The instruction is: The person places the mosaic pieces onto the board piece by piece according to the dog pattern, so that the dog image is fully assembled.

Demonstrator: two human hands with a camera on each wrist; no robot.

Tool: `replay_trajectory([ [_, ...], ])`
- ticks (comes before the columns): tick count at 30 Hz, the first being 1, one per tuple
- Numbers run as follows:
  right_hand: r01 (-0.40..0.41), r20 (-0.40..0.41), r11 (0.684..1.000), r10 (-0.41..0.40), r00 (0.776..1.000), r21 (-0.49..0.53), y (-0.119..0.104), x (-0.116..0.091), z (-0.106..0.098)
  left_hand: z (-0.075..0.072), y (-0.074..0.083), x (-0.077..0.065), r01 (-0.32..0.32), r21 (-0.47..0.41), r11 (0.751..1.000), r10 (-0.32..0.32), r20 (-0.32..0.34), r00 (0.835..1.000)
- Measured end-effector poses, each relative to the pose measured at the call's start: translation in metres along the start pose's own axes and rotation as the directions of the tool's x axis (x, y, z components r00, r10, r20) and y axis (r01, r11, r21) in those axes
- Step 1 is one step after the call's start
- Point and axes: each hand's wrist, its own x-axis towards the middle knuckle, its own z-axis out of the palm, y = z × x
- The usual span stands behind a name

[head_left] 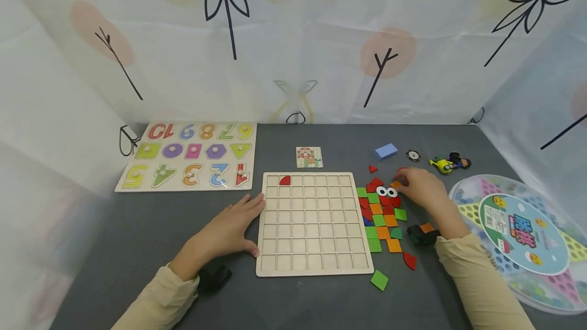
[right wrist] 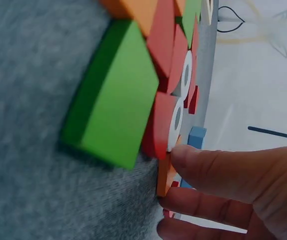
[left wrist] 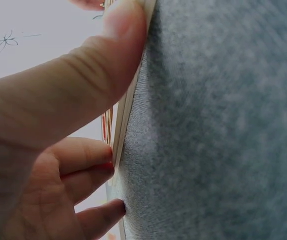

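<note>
A wooden grid board [head_left: 316, 228] lies on the grey table, with one red quarter-round tile [head_left: 285, 181] in its top row. My left hand [head_left: 229, 228] rests against the board's left edge, its fingers and thumb spread. The left wrist view shows the thumb touching the board's rim [left wrist: 126, 112]. To the board's right, my right hand [head_left: 424, 190] pinches an orange tile [right wrist: 164, 175] between thumb and finger. Beside it are two white eye-patterned pieces [head_left: 387, 192] and several red, green and orange tiles [head_left: 376, 220]. A green tile [right wrist: 116, 95] stands close in the right wrist view.
A number-and-shape puzzle board [head_left: 185, 157] is at the back left. Behind the grid lies a small picture card [head_left: 309, 157]. Back right are a blue block [head_left: 386, 151], a round dial-like piece [head_left: 413, 155] and small toy figures [head_left: 449, 163]. A round clear-lidded box [head_left: 523, 238] stands at right.
</note>
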Motion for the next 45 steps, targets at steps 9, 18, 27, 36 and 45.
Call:
replay_trajectory([
  [9, 0.063, 0.087, 0.998, -0.06, 0.994, -0.027, -0.006, 0.005, -0.006, -0.001, -0.001, 0.0, 0.0, 0.002, 1.0, 0.0, -0.001, 1.0],
  [18, 0.1, 0.011, 0.995, -0.1, 0.995, 0.005, -0.01, 0.003, -0.005, -0.003, -0.003, -0.002, 0.003, 0.001, 1.0, -0.003, -0.008, 1.0],
  [27, 0.39, -0.116, 0.904, -0.375, 0.92, 0.175, -0.081, 0.022, 0.0, -0.004, -0.006, -0.004, -0.009, -0.001, 1.0, 0.009, -0.016, 1.0],
  [36, 0.534, -0.078, 0.833, -0.528, 0.845, 0.146, -0.161, 0.05, 0.019, -0.002, -0.004, -0.004, -0.026, -0.012, 1.0, 0.026, -0.02, 0.999],
  [45, 0.537, -0.089, 0.84, -0.53, 0.843, 0.076, -0.185, 0.056, 0.031, -0.002, -0.001, -0.001, -0.027, -0.004, 1.0, 0.027, -0.006, 1.0],
])
